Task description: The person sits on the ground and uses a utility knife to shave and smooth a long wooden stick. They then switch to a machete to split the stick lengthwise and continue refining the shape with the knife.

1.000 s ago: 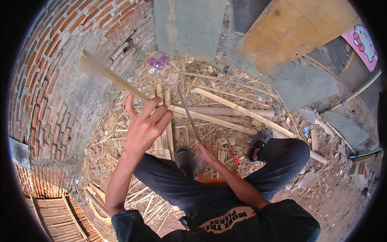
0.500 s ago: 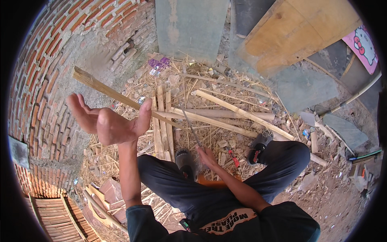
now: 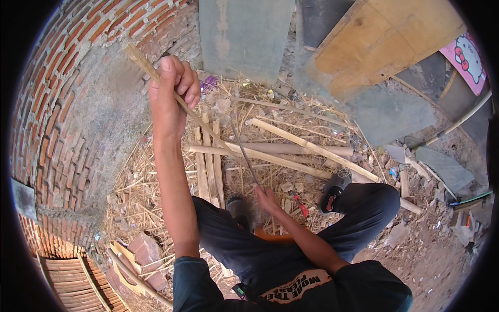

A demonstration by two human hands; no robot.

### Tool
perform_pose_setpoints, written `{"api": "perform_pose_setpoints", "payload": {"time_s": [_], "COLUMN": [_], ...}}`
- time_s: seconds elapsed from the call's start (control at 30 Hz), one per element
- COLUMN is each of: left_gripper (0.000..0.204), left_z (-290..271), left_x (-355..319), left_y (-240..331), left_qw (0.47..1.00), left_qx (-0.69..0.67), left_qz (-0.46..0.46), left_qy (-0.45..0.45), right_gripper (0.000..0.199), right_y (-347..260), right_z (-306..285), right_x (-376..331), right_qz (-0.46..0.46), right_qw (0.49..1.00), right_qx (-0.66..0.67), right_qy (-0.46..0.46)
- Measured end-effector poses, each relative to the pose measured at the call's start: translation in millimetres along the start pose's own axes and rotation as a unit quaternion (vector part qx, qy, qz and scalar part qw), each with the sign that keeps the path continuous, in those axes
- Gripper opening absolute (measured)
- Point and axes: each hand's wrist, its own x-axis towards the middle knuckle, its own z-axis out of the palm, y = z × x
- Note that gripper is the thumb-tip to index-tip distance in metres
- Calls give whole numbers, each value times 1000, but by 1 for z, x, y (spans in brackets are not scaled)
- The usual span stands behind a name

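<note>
My left hand [image 3: 174, 101] is raised at the upper left, its fingers wrapped round a long split bamboo strip [image 3: 199, 121]. The strip slants down and right, its lower end reaching the blade of a long thin knife [image 3: 244, 156]. My right hand [image 3: 266, 200] grips that knife low between my knees; its handle is hidden in the fist. The blade points up and slightly left. Whether strip and blade touch, I cannot tell. Under them, several bamboo pieces [image 3: 291, 162] lie crossed on the ground.
A red-handled tool [image 3: 301, 206] lies between my shoes. Straw and rubble cover the ground. A brick wall [image 3: 65, 119] rises on the left. Grey boards [image 3: 244, 39] and a brown wooden panel [image 3: 384, 41] lean at the back. Wooden scraps [image 3: 145, 255] lie at the lower left.
My left hand was open with the strip resting by its thumb; now it has closed round the strip and moved up and right. My right hand with the knife has barely moved.
</note>
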Motion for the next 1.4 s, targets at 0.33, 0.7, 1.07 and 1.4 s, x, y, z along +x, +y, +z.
{"api": "perform_pose_setpoints", "payload": {"time_s": [0.33,0.7,1.07,1.4], "left_gripper": [58,56,57,53], "left_z": [28,27,-3,-10], "left_x": [-6,-13,-12,-18], "left_y": [-11,-8,-17,-16], "left_qw": [980,984,983,946], "left_qx": [129,83,-150,-207], "left_qz": [37,52,3,11], "left_qy": [148,147,-104,-250], "right_gripper": [59,58,66,67], "right_y": [-77,26,-40,-35], "right_z": [5,-31,-6,6], "right_x": [-22,14,-31,-15], "right_qz": [-111,121,-34,71], "right_qw": [982,977,976,992], "right_qx": [151,138,217,100], "right_qy": [-26,110,15,30]}}
